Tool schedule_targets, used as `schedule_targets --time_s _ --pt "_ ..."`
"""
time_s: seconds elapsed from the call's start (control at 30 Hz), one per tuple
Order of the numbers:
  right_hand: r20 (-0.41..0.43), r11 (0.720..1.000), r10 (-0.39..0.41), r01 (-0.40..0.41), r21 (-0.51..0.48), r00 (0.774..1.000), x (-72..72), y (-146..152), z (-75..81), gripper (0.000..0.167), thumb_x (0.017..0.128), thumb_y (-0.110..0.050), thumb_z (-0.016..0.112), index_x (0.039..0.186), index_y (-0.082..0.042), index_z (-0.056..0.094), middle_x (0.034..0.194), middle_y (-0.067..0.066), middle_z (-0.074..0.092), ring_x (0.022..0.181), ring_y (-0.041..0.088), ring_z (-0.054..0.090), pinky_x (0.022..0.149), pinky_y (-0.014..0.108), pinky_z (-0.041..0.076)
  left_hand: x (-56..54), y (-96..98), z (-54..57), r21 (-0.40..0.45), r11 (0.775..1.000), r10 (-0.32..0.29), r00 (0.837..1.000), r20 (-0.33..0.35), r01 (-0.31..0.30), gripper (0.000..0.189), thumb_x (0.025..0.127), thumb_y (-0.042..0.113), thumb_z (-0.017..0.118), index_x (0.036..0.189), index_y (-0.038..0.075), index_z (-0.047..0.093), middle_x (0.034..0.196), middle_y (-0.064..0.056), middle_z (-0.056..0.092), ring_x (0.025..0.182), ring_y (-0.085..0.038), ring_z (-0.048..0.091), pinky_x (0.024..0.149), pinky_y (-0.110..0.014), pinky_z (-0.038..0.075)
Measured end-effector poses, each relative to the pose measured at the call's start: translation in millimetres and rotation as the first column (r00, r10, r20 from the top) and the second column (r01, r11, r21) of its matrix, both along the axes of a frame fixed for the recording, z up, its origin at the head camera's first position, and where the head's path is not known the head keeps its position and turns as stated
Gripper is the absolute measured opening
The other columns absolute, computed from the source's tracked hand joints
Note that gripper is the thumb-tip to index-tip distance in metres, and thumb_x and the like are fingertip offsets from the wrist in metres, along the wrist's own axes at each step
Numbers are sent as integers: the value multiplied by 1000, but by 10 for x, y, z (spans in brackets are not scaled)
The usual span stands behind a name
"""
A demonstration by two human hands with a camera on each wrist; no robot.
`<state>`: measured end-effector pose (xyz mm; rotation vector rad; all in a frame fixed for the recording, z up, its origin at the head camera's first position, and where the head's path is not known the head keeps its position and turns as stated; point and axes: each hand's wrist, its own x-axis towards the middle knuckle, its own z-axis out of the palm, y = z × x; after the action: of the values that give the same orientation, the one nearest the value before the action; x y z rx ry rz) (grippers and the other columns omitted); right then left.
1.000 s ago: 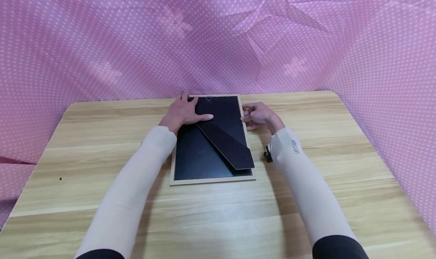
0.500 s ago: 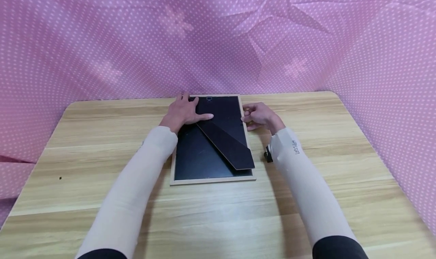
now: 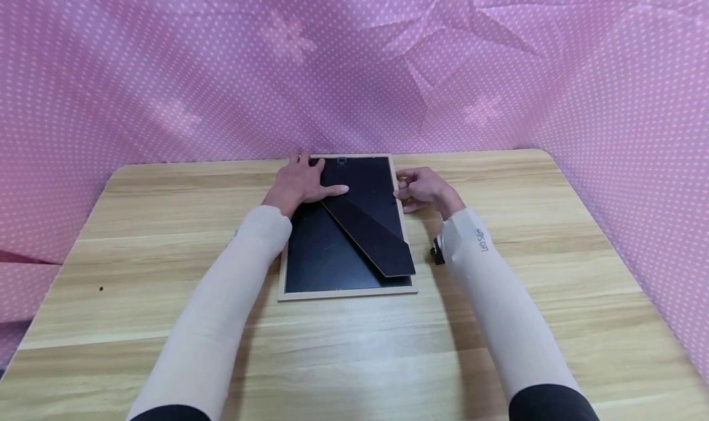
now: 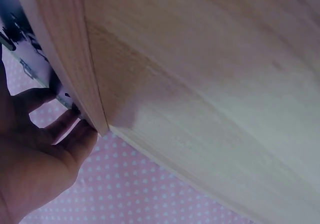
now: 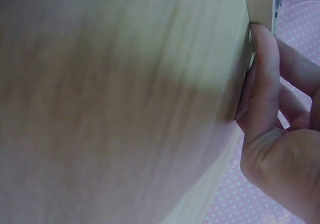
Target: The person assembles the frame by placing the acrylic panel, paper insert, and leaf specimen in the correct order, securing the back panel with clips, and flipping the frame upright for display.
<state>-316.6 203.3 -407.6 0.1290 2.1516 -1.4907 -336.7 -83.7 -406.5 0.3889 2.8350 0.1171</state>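
Note:
A picture frame [image 3: 348, 296] lies back side up on the table, with a pale wood rim and a black backing board [image 3: 327, 255]. Its black easel stand [image 3: 379, 242] slants across the board. My left hand [image 3: 300, 182] rests on the frame's far left part, thumb extended over the board, fingers at the left rim. In the left wrist view, fingertips [image 4: 82, 134] touch the rim. At the right rim, my right hand [image 3: 423, 188] holds the edge with bent fingers. The right wrist view shows one long finger [image 5: 265, 83] against the frame's side; other fingertips are partly hidden.
The wooden table [image 3: 343, 359] reaches back to a pink dotted cloth [image 3: 354, 70], which hangs behind and at both sides. A small dark spot [image 3: 101, 288] is at the table's left. A black wrist device [image 3: 437, 251] sits by the right sleeve.
Nearly nothing differs. The whole head view has shifted very slightly, while both hands keep their places on the frame and the stand keeps its slant.

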Motion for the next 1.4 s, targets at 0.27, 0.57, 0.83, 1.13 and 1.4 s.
schedule_targets --time_s 0.27,0.57,0.83,1.13,1.4 --pt "0 1000 13 -13 4 1000 10 -3 22 67 98 5 62 158 -4 33 114 10 51 94 18 61 79 33 66 15 -14 -27 24 1000 16 1000 -21 -15 104 88 82 44 162 12 24 165 -24 12 150 -43 10 111 -65 41" --pt "-1 1000 5 -5 -8 1000 20 4 -3 67 98 5 62 158 -3 32 112 8 50 93 17 61 77 32 66 -12 -17 -84 35 999 16 999 -29 -15 106 86 84 42 162 13 23 165 -23 13 150 -42 12 112 -61 42" --pt "-11 1000 18 -18 -1 1000 13 -5 7 67 98 4 61 158 -3 32 110 8 51 91 16 61 77 32 66 -15 -24 -67 39 999 20 1000 -18 -20 106 87 83 44 163 12 22 165 -23 11 151 -42 9 113 -63 40" --pt "-10 1000 25 -25 -2 1000 22 -6 -10 67 98 5 61 158 -3 32 112 9 50 90 16 60 76 31 66 10 -21 -35 63 998 28 1000 -3 -28 106 86 83 47 162 13 23 166 -23 10 152 -42 6 115 -65 36" --pt "-16 999 33 -33 16 999 12 4 -8 67 98 4 62 158 -4 33 107 8 51 93 19 61 76 33 66 12 -14 -42 69 997 35 999 -18 -34 106 86 82 49 162 12 25 165 -24 12 151 -43 10 114 -65 37"
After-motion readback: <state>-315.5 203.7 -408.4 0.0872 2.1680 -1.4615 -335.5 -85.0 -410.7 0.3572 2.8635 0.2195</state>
